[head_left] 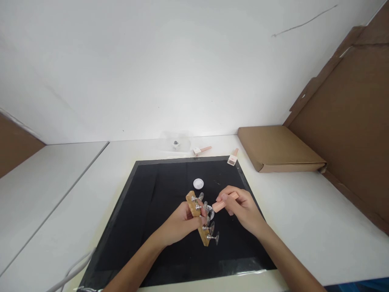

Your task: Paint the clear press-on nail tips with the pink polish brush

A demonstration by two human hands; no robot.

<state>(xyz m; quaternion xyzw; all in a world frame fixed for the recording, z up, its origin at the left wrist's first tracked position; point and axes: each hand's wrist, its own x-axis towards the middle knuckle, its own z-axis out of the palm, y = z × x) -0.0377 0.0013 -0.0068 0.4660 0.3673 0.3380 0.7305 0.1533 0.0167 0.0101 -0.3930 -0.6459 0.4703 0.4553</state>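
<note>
My left hand (180, 223) is closed around a tan, wavy-edged nail tip stand (205, 238), held tilted above the black mat. Several clear nail tips (216, 238) on short metal posts stick out of it toward the right. A pink nail polish brush cap (225, 202) is gripped in my right hand (243, 209), its lower end pointing left at the nail tips. Its bristles are too small to make out clearly. Behind the nail tips, partly hidden, sits a small white round dish (212, 213) with something dark in it.
A white round lid or dish (198, 184) lies farther back on the black mat (158, 182). Two pink-capped polish bottles (197, 151) (232, 160) lie along its far edge. A clear plastic package (175, 144) is near the wall. A flat cardboard box (282, 146) stands at right; a white cable (73, 273) runs front left.
</note>
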